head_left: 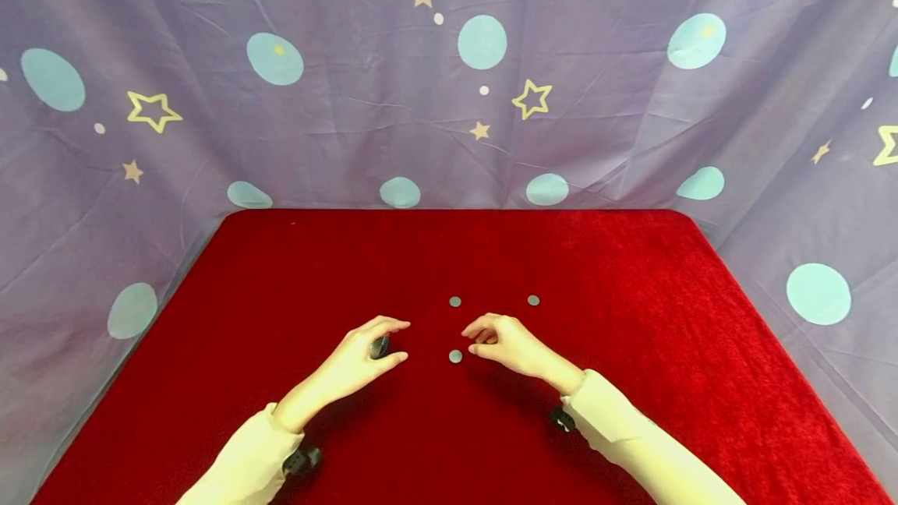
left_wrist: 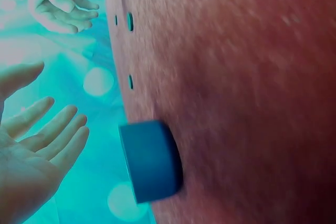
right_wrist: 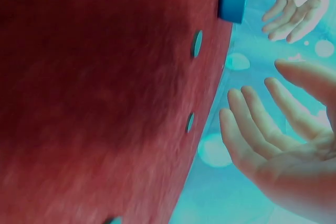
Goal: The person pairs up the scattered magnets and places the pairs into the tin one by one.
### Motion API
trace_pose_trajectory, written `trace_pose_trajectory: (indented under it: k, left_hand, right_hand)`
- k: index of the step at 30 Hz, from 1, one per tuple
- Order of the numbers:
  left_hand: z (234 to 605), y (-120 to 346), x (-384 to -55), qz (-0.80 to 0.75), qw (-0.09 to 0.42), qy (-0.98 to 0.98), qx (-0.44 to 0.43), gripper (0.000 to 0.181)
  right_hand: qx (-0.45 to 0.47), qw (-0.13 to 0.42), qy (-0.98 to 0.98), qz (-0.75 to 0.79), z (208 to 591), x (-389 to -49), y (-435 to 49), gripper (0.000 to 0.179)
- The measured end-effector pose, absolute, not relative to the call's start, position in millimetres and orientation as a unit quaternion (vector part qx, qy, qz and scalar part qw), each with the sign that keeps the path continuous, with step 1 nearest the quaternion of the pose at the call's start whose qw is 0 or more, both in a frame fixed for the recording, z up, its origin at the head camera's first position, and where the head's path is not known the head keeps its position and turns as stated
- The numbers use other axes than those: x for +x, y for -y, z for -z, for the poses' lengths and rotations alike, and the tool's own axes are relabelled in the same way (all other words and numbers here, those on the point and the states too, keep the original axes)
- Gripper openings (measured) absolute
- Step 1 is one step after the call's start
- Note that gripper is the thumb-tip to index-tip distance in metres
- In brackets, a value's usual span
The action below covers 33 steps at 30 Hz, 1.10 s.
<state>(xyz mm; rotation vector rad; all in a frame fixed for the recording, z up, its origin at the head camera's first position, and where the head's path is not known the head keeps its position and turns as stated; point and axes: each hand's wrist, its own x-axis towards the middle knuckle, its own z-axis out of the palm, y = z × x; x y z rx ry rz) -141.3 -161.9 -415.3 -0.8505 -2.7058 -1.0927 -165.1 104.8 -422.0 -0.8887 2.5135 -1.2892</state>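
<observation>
My left hand (head_left: 361,357) hovers over the red cloth with thumb and fingers spread, holding nothing. Beneath it, partly hidden in the head view, is a short, dark, round cylinder (head_left: 379,347); the left wrist view shows the cylinder (left_wrist: 152,161) on the cloth, apart from the fingers. To the right, my right hand (head_left: 515,345) is also raised, its fingers loosely bent and nothing in them. Small flat grey discs lie near it: one disc (head_left: 455,356) just left of the thumb, another disc (head_left: 455,301) farther back, and a third disc (head_left: 533,300) behind the hand.
A red velvety cloth (head_left: 281,279) covers the table. Purple curtains (head_left: 365,100) with stars and pale blue spots surround its back and sides. A dark wrist camera (head_left: 302,461) sits at the left cuff, and another camera (head_left: 563,418) at the right.
</observation>
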Motion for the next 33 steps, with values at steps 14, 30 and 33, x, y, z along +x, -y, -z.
trace_pose_trajectory:
  k: [14, 30, 33]
  left_hand:
    - [417, 128, -144, 0.379, 0.012, 0.870, -0.315, 0.035]
    - [426, 107, -148, 0.382, -0.028, 0.868, -0.316, 0.033]
    - [429, 104, -149, 0.376, -0.035, 0.871, -0.315, 0.032]
  right_hand:
    - [-0.292, 0.026, -0.868, 0.400, 422, -159, -147, 0.019]
    - [-0.268, 0.006, -0.891, 0.366, 432, -154, -188, 0.020]
    - [-0.269, 0.008, -0.896, 0.353, 434, -154, -193, 0.020]
